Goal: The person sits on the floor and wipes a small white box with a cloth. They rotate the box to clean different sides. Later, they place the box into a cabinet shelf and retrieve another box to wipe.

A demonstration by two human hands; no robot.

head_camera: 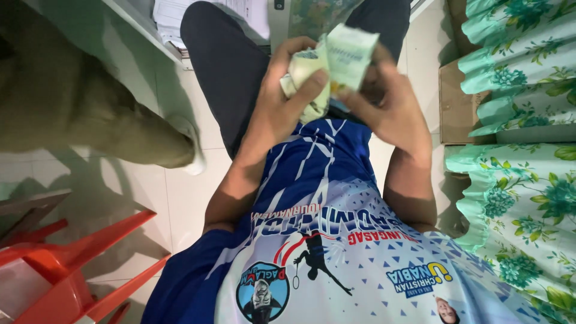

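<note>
A folded wad of pale green paper notes (336,57) is held up in front of my chest by both hands. My left hand (285,99) wraps its fingers around the lower, curled end of the wad. My right hand (390,102) pinches the upper flat end between thumb and fingers. Below them are my blue and white printed jersey (336,240) and my dark trousers (228,60). I am seated, looking down at my lap.
A red plastic chair (72,270) stands at the lower left on the white tiled floor (180,198). Another person's olive trouser leg and white shoe (186,147) are at the left. Green floral frilled fabric (522,180) and a cardboard box (456,102) fill the right side.
</note>
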